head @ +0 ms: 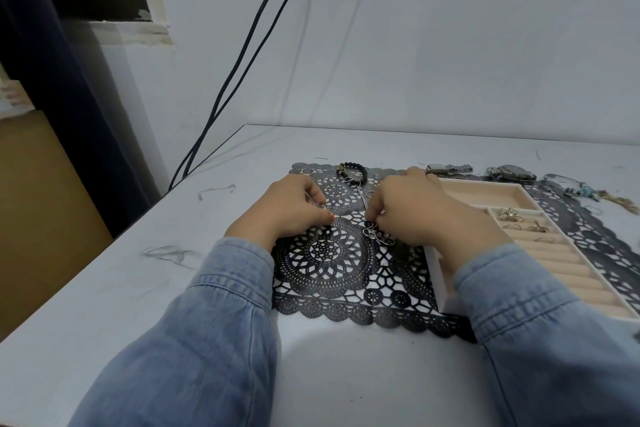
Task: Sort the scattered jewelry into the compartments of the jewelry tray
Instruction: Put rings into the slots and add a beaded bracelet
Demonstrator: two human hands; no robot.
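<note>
Right now both hands work near the middle of the black lace-pattern placemat on the pale counter, and the coming move turns on the right side. The right-hand grip has its fingers curled down onto a tangle of silver wire-loop jewelry. The fingertips appear pinched on its far end, though the contact itself is hidden beneath the knuckles. That silver tangle lies just below and on the near side of the fingertips, its long axis running toward the viewer and slightly right. It stops just short of the white jewelry tray with beige lining. The tray sits immediately right of the tangle, under the right wrist, so this hand is clearly the nearer one for a short carry rightward. The left-hand grip is closed too, thumb and fingertips nipping a small purplish piece, too small to identify. Several silver rings already sit in the tray's slotted compartment. A black beaded bracelet and two metal wristwatches lie unsorted along the far edge.
</note>
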